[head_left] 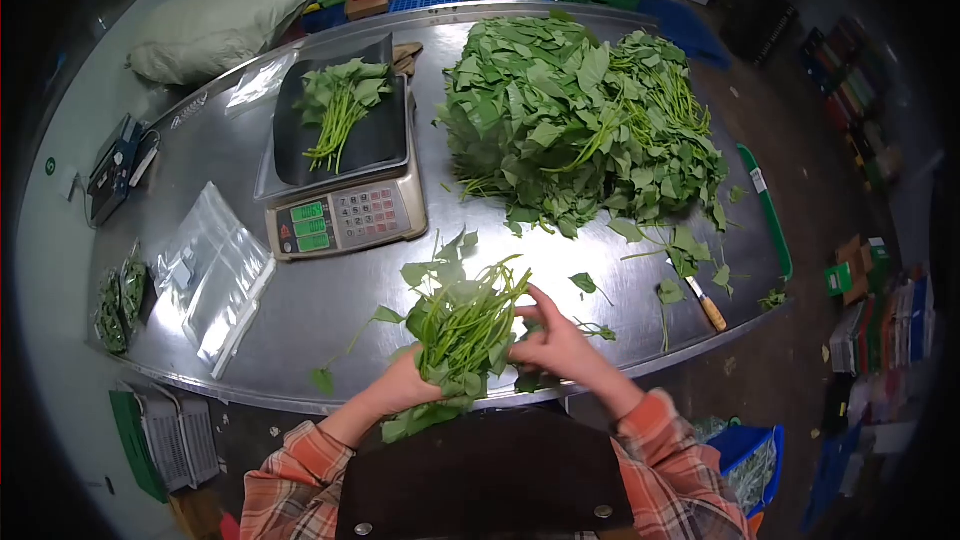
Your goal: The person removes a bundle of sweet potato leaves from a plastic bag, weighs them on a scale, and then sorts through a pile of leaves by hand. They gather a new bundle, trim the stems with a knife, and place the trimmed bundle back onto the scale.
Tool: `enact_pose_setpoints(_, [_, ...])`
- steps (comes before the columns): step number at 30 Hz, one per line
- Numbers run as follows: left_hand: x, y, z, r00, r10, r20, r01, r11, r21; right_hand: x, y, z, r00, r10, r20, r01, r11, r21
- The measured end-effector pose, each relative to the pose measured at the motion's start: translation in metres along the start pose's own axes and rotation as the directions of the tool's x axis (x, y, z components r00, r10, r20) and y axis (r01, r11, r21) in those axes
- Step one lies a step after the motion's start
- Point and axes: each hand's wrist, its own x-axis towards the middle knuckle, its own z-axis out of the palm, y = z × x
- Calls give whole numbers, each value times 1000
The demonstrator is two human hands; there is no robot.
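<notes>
My left hand (408, 380) is wrapped round a loose bunch of leafy green stems (470, 325), low over the front edge of the steel table. Its fingers are mostly hidden behind the leaves. On the bunch's right side is my right hand (560, 345), thumb and forefinger apart beside the stems. A few loose leaves (585, 283) lie near it on the metal. Beyond the hands stands a digital scale (345, 220) with a lit green display. A smaller bunch of the same greens (343, 105) rests on its black tray (290, 150).
A large heap of greens (580, 120) covers the back right of the table (330, 340). To the right lies a knife (708, 305) with a wooden handle. Clear plastic bags (215, 275) and packed greens (120, 295) are at left. A white sack (215, 30) sits at back left.
</notes>
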Motion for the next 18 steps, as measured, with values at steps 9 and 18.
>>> enact_pose_setpoints(9, [-14,8,-29,922,307,-238,-16,641,767,29,10,-65,914,-374,-158,228,795,-562])
enact_pose_setpoints(18, [-1,16,-54,837,546,-14,-119,208,971,48,-2,-90,830,-468,-305,250,799,-546])
